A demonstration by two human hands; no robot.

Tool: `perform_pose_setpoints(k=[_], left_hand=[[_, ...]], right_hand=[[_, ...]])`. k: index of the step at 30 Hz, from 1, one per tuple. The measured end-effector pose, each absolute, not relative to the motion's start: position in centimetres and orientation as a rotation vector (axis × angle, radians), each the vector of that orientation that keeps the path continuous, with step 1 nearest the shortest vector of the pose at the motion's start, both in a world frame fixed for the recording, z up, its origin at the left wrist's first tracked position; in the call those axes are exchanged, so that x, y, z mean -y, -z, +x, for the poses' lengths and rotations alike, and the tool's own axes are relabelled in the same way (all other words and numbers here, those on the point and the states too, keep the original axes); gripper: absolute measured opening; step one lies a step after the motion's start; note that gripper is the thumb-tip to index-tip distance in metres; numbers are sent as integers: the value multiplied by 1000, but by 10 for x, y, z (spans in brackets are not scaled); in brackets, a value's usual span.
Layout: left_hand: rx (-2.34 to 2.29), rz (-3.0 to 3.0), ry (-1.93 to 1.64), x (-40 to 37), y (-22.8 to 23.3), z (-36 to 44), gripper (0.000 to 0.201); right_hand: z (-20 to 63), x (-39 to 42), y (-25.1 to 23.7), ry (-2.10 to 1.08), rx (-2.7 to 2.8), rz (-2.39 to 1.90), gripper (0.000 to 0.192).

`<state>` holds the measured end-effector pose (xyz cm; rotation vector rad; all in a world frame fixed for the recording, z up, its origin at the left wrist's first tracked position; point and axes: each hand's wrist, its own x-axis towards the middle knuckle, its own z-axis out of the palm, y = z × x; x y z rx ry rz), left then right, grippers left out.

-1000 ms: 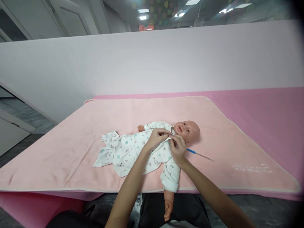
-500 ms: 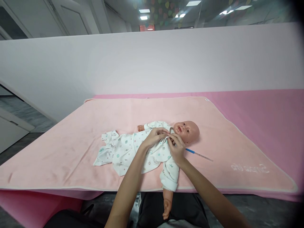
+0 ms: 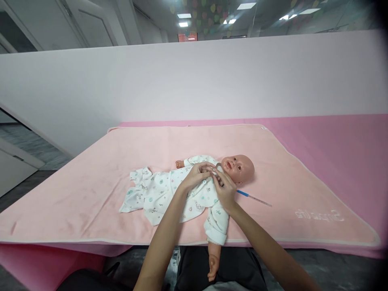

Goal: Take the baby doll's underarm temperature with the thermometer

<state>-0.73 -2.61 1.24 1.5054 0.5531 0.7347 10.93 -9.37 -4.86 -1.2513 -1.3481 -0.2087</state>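
Both hands are working at the neckline of a baby doll (image 3: 212,190) that is lying on its back on a pale pink blanket (image 3: 91,194), head toward the right and one bare arm hanging over the near edge. The left hand (image 3: 195,176) is curling its fingers onto the printed romper (image 3: 163,194) at the chest, and the right hand (image 3: 224,190) is pinching the collar just beneath the chin; both are closing on cloth, though which fold or fastener lies between the fingertips cannot be told. Risks, as judged from here: the thin collar could be slipping out of the pinch if the two hands are pulling apart, and any tug toward the person could be dragging the doll nearer the edge, where its arm is already overhanging. A blue-tipped thermometer (image 3: 253,197) is lying just beside the right wrist and could be knocked. Compared with a second ago, the hands are sitting slightly closer together at the collar; the doll is lying as before.
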Motion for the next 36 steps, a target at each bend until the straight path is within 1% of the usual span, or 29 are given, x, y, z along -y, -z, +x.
perform_pose_setpoints(k=[3, 12, 20, 29, 33, 36], left_hand=[[-578, 1488, -765, 25, -10, -7, 30], [-628, 1494, -759, 25, -11, -6, 35], [-596, 1486, -788, 23, -9, -6, 30], [-605, 1467, -803, 22, -8, -5, 29], [-619, 1471, -802, 23, -8, -5, 29], [-637, 1495, -795, 23, -8, -5, 28]], right_hand=[[109, 93, 48, 231, 1373, -1258, 24], [109, 91, 50, 200, 1367, -1345, 26], [108, 91, 53, 108, 1339, -1350, 24], [106, 91, 46, 140, 1393, -1414, 29], [105, 91, 45, 144, 1403, -1422, 27], [106, 92, 45, 86, 1369, -1400, 25]])
